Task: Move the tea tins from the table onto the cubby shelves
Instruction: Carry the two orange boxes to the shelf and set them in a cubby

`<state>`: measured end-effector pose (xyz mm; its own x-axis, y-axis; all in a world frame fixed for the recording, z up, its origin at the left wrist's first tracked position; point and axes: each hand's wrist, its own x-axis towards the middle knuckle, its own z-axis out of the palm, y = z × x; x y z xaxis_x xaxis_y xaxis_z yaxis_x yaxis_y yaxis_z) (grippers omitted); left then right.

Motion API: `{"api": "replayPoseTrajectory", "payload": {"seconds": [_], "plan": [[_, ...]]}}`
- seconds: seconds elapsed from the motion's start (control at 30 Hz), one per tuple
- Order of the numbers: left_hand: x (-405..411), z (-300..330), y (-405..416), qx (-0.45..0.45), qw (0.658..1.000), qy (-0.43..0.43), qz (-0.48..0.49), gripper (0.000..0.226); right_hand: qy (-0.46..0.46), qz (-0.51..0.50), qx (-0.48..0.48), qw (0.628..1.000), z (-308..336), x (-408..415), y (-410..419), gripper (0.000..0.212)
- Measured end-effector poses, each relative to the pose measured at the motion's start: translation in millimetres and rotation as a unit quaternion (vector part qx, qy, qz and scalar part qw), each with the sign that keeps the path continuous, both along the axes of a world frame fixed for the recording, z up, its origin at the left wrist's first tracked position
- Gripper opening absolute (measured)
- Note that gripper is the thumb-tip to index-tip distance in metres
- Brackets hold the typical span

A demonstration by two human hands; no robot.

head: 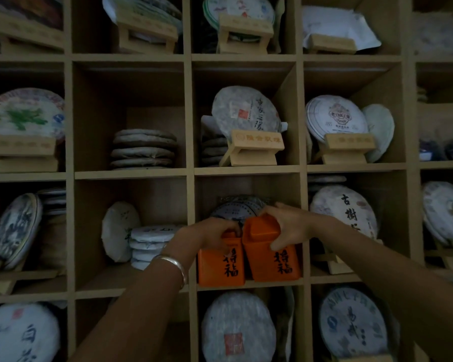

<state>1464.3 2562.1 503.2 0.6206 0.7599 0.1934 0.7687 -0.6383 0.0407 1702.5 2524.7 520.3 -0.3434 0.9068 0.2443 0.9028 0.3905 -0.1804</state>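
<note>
Two orange tea tins with black characters stand side by side in a middle cubby of the wooden cubby shelves point(246, 170). My left hand point(209, 235) grips the top of the left tin point(220, 265), which sits upright on the shelf board. My right hand point(285, 226) holds the right tin point(275, 259) by its lid and shoulder; this tin leans slightly left, touching the other. A wrapped tea cake point(236, 209) stands behind both tins, partly hidden.
Every cubby around holds round paper-wrapped tea cakes, some on small wooden stands point(254, 147), some stacked flat point(143, 150). The cubby to the left holds a stack of cakes point(149, 244) with open floor in front. A silver bangle point(171, 265) is on my left wrist.
</note>
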Motion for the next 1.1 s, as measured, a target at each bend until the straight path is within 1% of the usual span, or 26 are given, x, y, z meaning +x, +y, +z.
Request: {"api": "replayPoseTrajectory", "payload": {"seconds": [0.1,0.17,0.23,0.33,0.53,0.6,0.63,0.73,0.8,0.9,1.0,1.1], "plan": [[0.2,0.2,1.2,-0.001,1.0,0.001,0.0,0.051,0.022,-0.008,-0.009,1.0,-11.0,1.0,8.4,0.084],[0.6,0.5,1.9,-0.004,1.0,0.001,0.0,0.05,0.014,-0.013,-0.002,1.0,-16.1,2.0,13.7,0.083],[0.7,0.4,3.4,-0.002,1.0,0.003,-0.002,0.05,0.012,-0.011,-0.015,1.0,-16.6,0.6,16.7,0.081],[0.4,-0.9,6.3,0.01,1.0,0.001,-0.008,0.05,0.014,-0.013,-0.051,0.998,-14.9,-5.2,19.3,0.071],[1.5,-4.6,6.3,0.006,1.0,-0.014,-0.018,0.049,-0.023,-0.025,-0.05,0.998,-16.4,-11.1,19.6,0.052],[2.2,-5.3,6.9,0.004,0.999,-0.026,-0.028,0.048,-0.033,-0.012,-0.025,0.999,-17.4,-11.4,18.0,0.048],[2.8,-5.7,6.9,0.001,0.999,-0.033,-0.032,0.048,-0.039,-0.006,0.001,0.999,-19.1,-11.9,16.7,0.049],[6.0,-7.9,6.9,0.003,0.998,-0.052,-0.03,0.053,-0.033,0.01,0.103,0.994,-30.6,-11.1,9.2,0.066],[5.2,-12.2,4.6,0.007,0.996,-0.085,-0.031,0.062,-0.021,0.019,0.168,0.985,-42.0,-8.9,1.8,0.071],[-5.9,-19.0,-1.6,0.079,0.989,-0.118,-0.027,0.083,-0.013,0.033,0.243,0.969,-56.3,-4.9,-9.7,0.065],[-18.8,-24.9,-6.6,0.138,0.985,-0.102,-0.022,0.086,-0.029,0.032,0.271,0.962,-65.3,-0.7,-14.5,0.064],[-21.4,-29.1,-9.5,0.148,0.987,-0.068,-0.005,0.083,-0.039,0.004,0.254,0.966,-69.0,2.4,-15.0,0.073]]}}
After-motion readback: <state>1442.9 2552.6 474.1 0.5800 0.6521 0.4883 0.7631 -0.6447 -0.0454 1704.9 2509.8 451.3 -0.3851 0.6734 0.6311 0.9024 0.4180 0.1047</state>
